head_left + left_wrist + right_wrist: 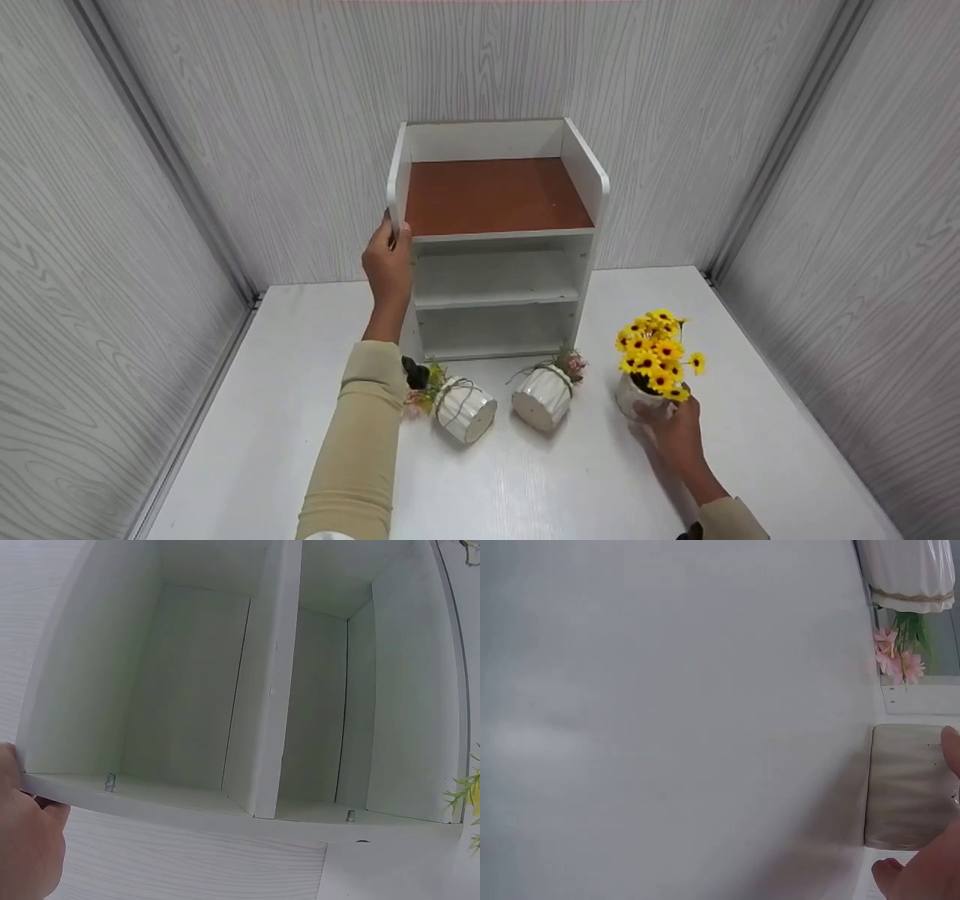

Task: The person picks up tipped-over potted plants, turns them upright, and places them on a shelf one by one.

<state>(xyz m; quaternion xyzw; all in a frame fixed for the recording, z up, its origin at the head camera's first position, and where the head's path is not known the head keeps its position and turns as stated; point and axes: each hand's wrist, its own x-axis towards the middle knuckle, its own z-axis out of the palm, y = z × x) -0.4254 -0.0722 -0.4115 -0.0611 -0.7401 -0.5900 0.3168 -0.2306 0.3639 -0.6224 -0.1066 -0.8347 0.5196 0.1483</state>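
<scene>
In the head view, the left hand (388, 262) grips the left side panel (396, 176) of a white shelf unit (499, 199), its fingers and thumb pinching the board at the front edge. The unit stands at the far middle of the white surface (322, 397). On the right, the right hand (677, 435) holds an upright flower pot (630, 399) with yellow flowers (654, 356), fingers curled around its side. Before the unit, a left pot (466, 409) and a right pot (541, 397) lie tipped, their bottoms towards the near side.

In the left wrist view, two metal pegs (110, 782) show inside the panel.

In the right wrist view, the flower pot's base seems to touch the surface, but I cannot be sure.
</scene>
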